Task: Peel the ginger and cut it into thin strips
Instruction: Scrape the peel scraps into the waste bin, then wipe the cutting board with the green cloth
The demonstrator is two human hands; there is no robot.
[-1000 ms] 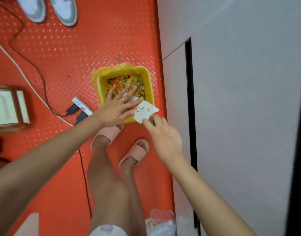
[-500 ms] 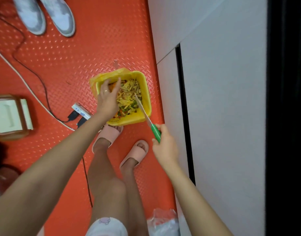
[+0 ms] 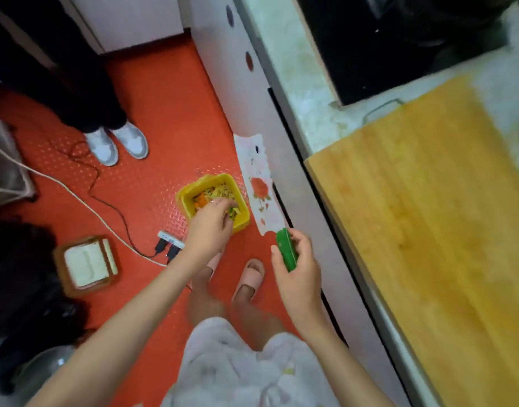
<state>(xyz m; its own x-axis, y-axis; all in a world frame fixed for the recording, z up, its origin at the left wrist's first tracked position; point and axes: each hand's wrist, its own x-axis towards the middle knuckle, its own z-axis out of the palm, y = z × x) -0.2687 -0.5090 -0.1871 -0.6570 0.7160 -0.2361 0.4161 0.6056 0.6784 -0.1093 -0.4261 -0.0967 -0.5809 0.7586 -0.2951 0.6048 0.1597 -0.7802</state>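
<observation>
White knife (image 3: 257, 183), red flowers printed on its blade, hangs left of the desk (image 3: 299, 83), green handle gripped by the right hand (image 3: 299, 268). The left hand (image 3: 211, 227) dips bent fingers into scraps (image 3: 220, 190) in the yellow bin (image 3: 182, 205); its grip cannot be told.

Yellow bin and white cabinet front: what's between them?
Head view: the white, flower-printed knife blade, held by its green handle in the right hand, shows between the yellow plastic bin and the white cabinet front.

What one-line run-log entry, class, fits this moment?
left hand: fingertips on scraps in yellow bin | right hand: grips knife by green handle, blade right of bin | cutting board: on counter
</observation>
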